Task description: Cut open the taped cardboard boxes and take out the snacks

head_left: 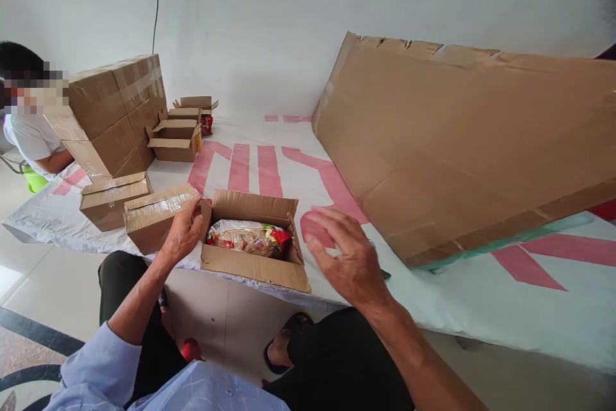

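Observation:
An open cardboard box [255, 268] stands at the table's near edge, its long flaps folded outward. Inside it lies a clear plastic packet [248, 239] of light-brown food with red and white print. My left hand [185, 228] is at the box's left end, fingers curled together beside the left flap; what they pinch, if anything, is hidden. Just left of that hand sits a taped carton [156, 213], partly behind it. My right hand [346, 257] hovers to the right of the open box, fingers apart and holding nothing.
Another closed carton [113, 199] stands at the left. Behind it rises a stack of taped cartons [115, 116], with open boxes [176, 142] beside it. A large cardboard sheet [462, 148] leans at the right. A person in white [33, 138] sits at far left.

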Tool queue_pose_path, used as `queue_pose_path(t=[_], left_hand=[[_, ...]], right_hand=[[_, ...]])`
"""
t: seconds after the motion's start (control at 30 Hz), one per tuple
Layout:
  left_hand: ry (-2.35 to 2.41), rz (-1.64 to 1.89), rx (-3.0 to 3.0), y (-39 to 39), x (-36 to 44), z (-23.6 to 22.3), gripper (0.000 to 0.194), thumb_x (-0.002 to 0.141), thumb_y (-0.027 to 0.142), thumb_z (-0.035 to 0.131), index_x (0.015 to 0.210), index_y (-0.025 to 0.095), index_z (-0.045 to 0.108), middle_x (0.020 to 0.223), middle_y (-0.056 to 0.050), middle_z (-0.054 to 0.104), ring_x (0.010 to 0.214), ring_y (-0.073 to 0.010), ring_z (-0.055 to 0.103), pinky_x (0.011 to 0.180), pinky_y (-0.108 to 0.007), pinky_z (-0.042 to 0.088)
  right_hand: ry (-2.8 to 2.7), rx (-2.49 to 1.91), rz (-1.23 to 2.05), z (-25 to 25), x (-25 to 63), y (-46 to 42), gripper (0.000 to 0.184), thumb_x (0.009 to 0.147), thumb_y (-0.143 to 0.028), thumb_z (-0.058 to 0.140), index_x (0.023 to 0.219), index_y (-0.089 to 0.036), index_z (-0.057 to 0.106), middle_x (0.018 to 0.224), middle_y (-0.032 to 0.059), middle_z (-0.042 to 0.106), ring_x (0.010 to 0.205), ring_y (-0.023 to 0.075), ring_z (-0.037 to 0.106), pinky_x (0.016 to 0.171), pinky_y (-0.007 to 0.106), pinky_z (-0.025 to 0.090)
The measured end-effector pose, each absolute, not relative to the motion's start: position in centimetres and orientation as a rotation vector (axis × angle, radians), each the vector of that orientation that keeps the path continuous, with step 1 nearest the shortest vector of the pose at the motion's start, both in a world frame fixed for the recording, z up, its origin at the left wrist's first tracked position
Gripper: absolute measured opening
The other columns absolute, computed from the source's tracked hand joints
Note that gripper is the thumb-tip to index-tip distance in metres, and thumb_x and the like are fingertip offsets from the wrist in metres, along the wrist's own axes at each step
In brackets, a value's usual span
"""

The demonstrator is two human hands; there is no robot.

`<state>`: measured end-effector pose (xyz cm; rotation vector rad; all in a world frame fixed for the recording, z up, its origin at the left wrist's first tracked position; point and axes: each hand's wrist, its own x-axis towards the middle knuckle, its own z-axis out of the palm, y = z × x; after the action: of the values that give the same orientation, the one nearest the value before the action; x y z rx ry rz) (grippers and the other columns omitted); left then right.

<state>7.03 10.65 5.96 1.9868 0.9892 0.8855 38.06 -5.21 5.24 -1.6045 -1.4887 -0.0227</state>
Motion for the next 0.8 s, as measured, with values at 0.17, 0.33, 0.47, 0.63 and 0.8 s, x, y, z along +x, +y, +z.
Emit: queue_pose_path(t=[0.17, 0.33, 0.47, 0.63, 0.8], left_hand=[[1.201, 1.01, 2.365, 9.2, 7.2, 6.3, 0.046, 0.102, 0.02, 0.055, 0.147, 0.021, 0.063, 0.154, -0.015, 0.059, 0.132, -0.0316, 0.062, 0.117, -0.046, 0.05], [1.265, 0.785, 2.764, 7.7, 7.2, 7.0, 0.02, 0.106, 0.022, 0.055, 0.099, 0.022, 0.073, 0.129, -0.013, 0.071, 0.129, -0.0336, 0.058, 0.114, -0.051, 0.051], [1.343, 0.641, 2.784, 6.3, 8.0, 7.2, 0.021, 0.1, 0.041, 0.071, 0.108, 0.021, 0.072, 0.132, -0.015, 0.069, 0.126, -0.0362, 0.06, 0.106, -0.052, 0.055], [1.379, 0.689, 2.667, 5.2, 8.4, 6.3, 0.043, 0.098, 0.037, 0.071, 0.138, 0.021, 0.064, 0.147, -0.016, 0.063, 0.136, -0.0384, 0.057, 0.108, -0.055, 0.055], [1.233, 0.849, 2.547, 4.3, 8.4, 3.5, 0.05, 0.101, 0.036, 0.065, 0.146, 0.017, 0.061, 0.158, -0.022, 0.056, 0.142, -0.0385, 0.056, 0.119, -0.058, 0.05]], right_hand=[[-2.089, -1.499, -0.229, 6.2, 36.4, -4.8, 0.026, 0.105, -0.03, 0.056, 0.109, -0.026, 0.081, 0.129, 0.0103, 0.08, 0.144, 0.0352, 0.061, 0.119, 0.057, 0.049], [-1.992, -1.63, -0.462, 5.0, 39.4, -4.9, 0.027, 0.105, -0.026, 0.055, 0.089, -0.022, 0.077, 0.106, 0.015, 0.08, 0.115, 0.0352, 0.071, 0.105, 0.053, 0.054], [-1.824, -1.675, -0.174, 2.2, 40.3, -5.6, 0.027, 0.104, -0.033, 0.053, 0.093, -0.023, 0.075, 0.099, 0.0127, 0.082, 0.094, 0.0306, 0.076, 0.089, 0.045, 0.059], [-1.519, -1.712, 0.222, -0.9, 39.0, -6.0, 0.033, 0.101, -0.041, 0.048, 0.106, -0.022, 0.075, 0.101, 0.0122, 0.084, 0.091, 0.0293, 0.079, 0.08, 0.04, 0.06], [-1.538, -1.79, 0.244, -0.2, 39.6, -6.4, 0.029, 0.098, -0.041, 0.051, 0.101, -0.024, 0.074, 0.102, 0.0114, 0.084, 0.093, 0.0303, 0.078, 0.081, 0.041, 0.06]])
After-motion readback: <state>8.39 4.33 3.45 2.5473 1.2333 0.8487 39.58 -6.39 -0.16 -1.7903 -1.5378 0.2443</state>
